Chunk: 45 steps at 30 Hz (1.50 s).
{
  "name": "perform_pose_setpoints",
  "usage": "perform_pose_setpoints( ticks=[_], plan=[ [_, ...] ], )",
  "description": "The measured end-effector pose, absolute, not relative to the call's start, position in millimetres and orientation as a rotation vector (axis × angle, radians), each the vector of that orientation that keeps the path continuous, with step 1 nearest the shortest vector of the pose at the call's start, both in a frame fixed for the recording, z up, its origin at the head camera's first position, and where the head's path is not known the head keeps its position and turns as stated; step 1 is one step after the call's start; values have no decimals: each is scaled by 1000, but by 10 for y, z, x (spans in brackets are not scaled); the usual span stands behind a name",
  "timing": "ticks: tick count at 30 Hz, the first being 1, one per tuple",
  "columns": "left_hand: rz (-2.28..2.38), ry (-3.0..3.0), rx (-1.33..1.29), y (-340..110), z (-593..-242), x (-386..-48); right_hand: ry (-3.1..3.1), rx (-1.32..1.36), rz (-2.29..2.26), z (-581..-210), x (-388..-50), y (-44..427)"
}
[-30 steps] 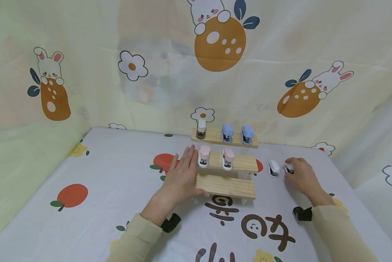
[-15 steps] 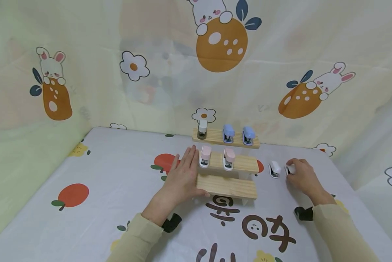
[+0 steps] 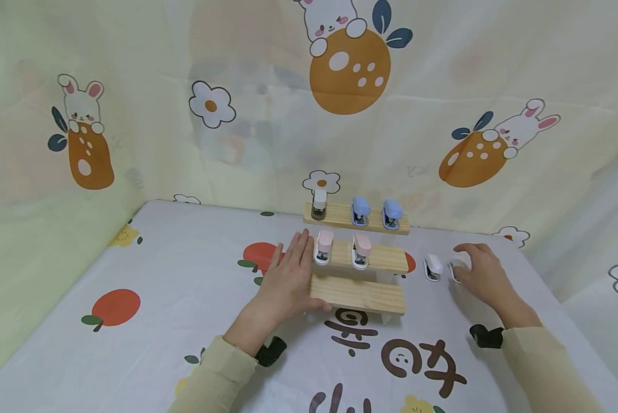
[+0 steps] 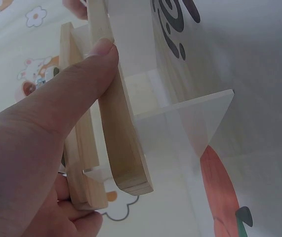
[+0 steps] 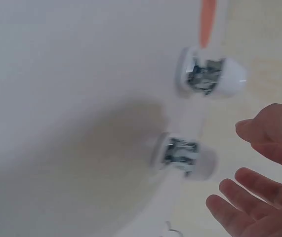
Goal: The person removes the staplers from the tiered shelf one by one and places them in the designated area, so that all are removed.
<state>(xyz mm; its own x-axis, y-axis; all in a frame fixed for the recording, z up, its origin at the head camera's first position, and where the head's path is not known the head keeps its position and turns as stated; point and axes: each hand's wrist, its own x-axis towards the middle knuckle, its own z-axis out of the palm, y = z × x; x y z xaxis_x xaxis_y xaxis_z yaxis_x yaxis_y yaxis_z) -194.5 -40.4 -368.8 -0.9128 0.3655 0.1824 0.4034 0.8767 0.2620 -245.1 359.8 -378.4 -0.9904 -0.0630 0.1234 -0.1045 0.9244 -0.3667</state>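
Note:
My left hand (image 3: pixel 283 284) lies with straight fingers along the left end of a tiered wooden display rack (image 3: pixel 358 292). In the left wrist view, the thumb (image 4: pixel 103 54) rests on a plank's edge and the other fingers touch another plank's end. My right hand (image 3: pixel 487 278) is spread beside a white mini stapler (image 3: pixel 456 271); in the right wrist view a gap separates its fingers from that stapler (image 5: pixel 185 155). Another white mini stapler (image 3: pixel 433 268) stands just left of it. Two pink mini staplers (image 3: pixel 360 251) stand on the middle tier.
On the top tier (image 3: pixel 340 213) stand two blue mini staplers (image 3: pixel 391 214) and a white one with a dark base (image 3: pixel 319 205). Clear side panels (image 4: pixel 180 116) support the planks. A patterned cloth (image 3: pixel 185 321) covers the table, with a printed curtain (image 3: pixel 268 149) behind.
My right hand has let go of the right-hand white stapler, its fingers spreading and shifting slightly right. That stapler stays on the table. The left hand has kept its place against the rack.

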Motion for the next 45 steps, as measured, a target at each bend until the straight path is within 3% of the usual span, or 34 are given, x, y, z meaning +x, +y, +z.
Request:
perform_pose_setpoints(
  ticks=[19,45],
  plan=[
    [-449,-2934,-598,-403,-3682,-1951,-2778,238,621,-3434,-2188,3157],
    [-443,-2927,-602,-410,-3691,-1947,-2497,568,593,-3303,-1860,2530]
  ],
)
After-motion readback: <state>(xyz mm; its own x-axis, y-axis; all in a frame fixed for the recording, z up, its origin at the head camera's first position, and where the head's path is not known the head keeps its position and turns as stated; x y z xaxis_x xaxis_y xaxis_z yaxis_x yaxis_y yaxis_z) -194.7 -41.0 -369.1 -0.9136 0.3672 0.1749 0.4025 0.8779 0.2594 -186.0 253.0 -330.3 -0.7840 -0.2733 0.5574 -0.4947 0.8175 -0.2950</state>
